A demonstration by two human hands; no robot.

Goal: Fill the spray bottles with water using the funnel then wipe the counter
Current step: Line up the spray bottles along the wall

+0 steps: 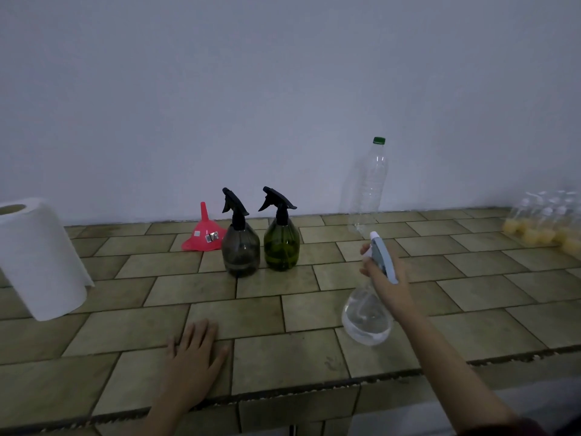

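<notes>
My right hand (382,281) grips the neck of a clear spray bottle (366,319) with a pale blue trigger head, held above the tiled counter (283,309); water fills its lower half. Flat on the tiles near the front edge lies my left hand (195,350), fingers spread. At the back stand a smoky grey spray bottle (240,243) and a green spray bottle (281,240), both with black trigger heads. A pink funnel (204,234) sits upside down just left of the grey one. An empty clear plastic bottle (367,187) with a green cap stands by the wall.
A roll of white paper towel (37,259) stands at the left edge. Several small bottles with yellow liquid (547,225) are grouped at the far right. A white wall runs behind the counter, whose front edge is close to me.
</notes>
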